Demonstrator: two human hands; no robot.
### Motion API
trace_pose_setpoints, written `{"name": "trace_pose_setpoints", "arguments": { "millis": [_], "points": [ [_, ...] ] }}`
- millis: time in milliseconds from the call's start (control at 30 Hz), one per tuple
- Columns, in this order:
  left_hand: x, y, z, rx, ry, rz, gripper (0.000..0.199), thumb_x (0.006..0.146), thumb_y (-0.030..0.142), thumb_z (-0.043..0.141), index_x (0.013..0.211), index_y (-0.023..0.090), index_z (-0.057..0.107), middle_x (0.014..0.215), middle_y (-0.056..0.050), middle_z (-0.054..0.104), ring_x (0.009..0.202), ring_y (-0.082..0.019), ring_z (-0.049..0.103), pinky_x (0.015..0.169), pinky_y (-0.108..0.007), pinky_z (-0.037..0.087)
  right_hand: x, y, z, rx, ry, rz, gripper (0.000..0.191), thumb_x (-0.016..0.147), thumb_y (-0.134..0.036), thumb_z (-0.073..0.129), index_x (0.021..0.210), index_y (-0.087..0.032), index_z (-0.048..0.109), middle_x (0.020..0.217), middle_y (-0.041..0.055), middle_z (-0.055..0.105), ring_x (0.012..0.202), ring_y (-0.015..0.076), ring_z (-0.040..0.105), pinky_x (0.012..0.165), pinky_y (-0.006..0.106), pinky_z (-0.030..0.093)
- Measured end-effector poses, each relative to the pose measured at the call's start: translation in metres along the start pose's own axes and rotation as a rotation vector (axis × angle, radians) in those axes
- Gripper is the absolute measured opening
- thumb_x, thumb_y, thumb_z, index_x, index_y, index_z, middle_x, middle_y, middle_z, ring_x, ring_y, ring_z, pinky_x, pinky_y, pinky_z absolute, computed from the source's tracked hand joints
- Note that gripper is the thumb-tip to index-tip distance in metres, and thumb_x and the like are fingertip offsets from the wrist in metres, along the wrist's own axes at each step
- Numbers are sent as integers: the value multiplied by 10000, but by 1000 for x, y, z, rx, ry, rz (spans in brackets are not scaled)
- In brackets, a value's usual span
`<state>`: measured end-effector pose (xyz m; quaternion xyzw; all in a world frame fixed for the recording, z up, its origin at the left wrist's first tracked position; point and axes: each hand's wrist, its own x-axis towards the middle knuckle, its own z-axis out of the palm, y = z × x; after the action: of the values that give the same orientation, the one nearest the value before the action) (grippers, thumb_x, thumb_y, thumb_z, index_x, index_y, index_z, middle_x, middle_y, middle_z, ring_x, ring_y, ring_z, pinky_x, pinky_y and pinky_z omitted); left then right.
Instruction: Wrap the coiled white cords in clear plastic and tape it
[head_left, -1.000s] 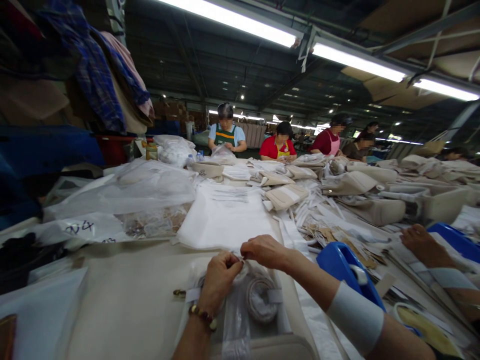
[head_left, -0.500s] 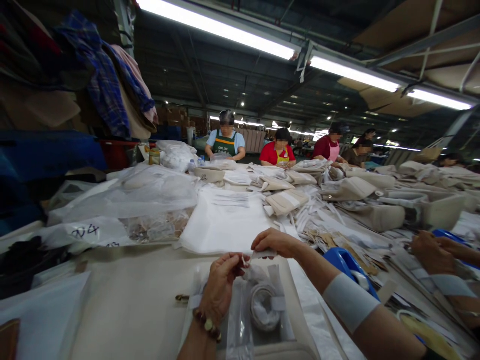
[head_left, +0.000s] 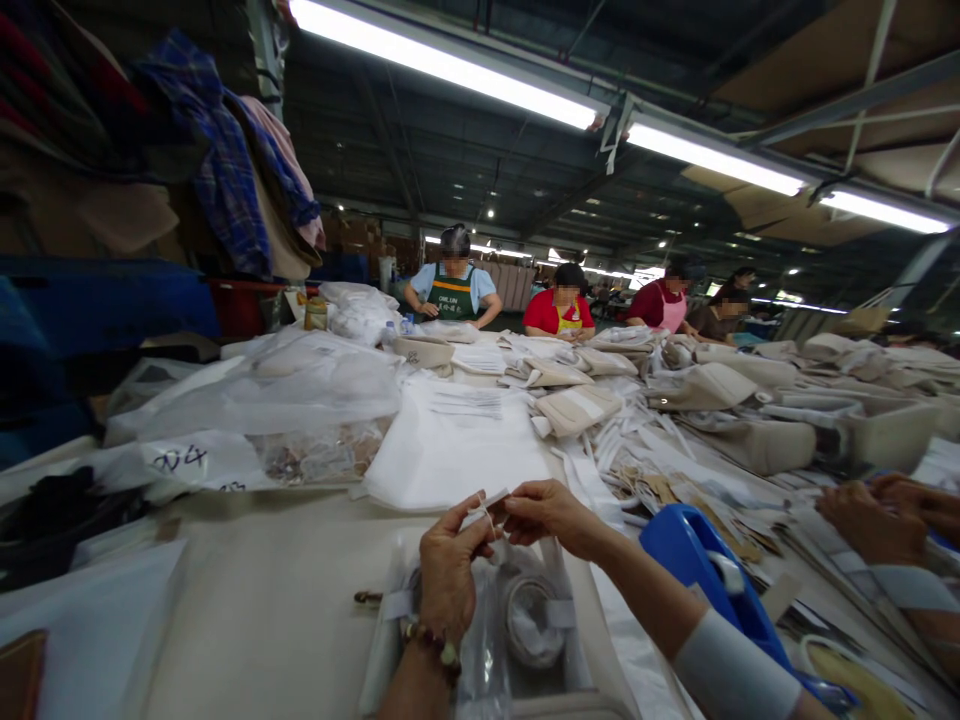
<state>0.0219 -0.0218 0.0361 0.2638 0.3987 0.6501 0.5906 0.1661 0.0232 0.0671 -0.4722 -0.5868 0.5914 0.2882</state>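
Note:
My left hand (head_left: 448,575) is closed in a pinch on a small white tag (head_left: 495,496), which looks like paper or card. A thin white string (head_left: 489,519) loops from it between my hands. The fingers of my right hand (head_left: 551,515) are pinched together at the string, right beside the left fingertips. Just below lies a beige item in clear plastic wrap (head_left: 484,650). A round, wrapped coil (head_left: 534,620) shows through that plastic. My fingers partly hide the tag and string.
A stack of white sheets (head_left: 457,440) lies ahead. Clear plastic bags (head_left: 300,400) are heaped at left, beige fabric pieces (head_left: 577,405) at right. A blue tape dispenser (head_left: 686,545) stands by my right forearm. A co-worker's hands (head_left: 874,520) are at far right; other people work across the table.
My right hand has come down and closer to my left, changing its hold from the tag to the string. The left fingers have risen onto the tag. The view has shifted slightly.

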Motion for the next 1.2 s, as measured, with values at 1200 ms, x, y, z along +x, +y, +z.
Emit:
{"name": "trace_pose_setpoints", "arguments": {
  "millis": [1200],
  "points": [
    [-4, -8, -15, 604, 92, 655, 167, 697, 369, 679, 795, 234, 661, 781, 11, 661, 745, -152, 617, 708, -251, 515, -9, 19, 5, -112, 296, -377, 365, 545, -139, 652, 898, -228, 677, 896, 7, 601, 725, 122, 543, 600, 238, 409]
  ]
}}
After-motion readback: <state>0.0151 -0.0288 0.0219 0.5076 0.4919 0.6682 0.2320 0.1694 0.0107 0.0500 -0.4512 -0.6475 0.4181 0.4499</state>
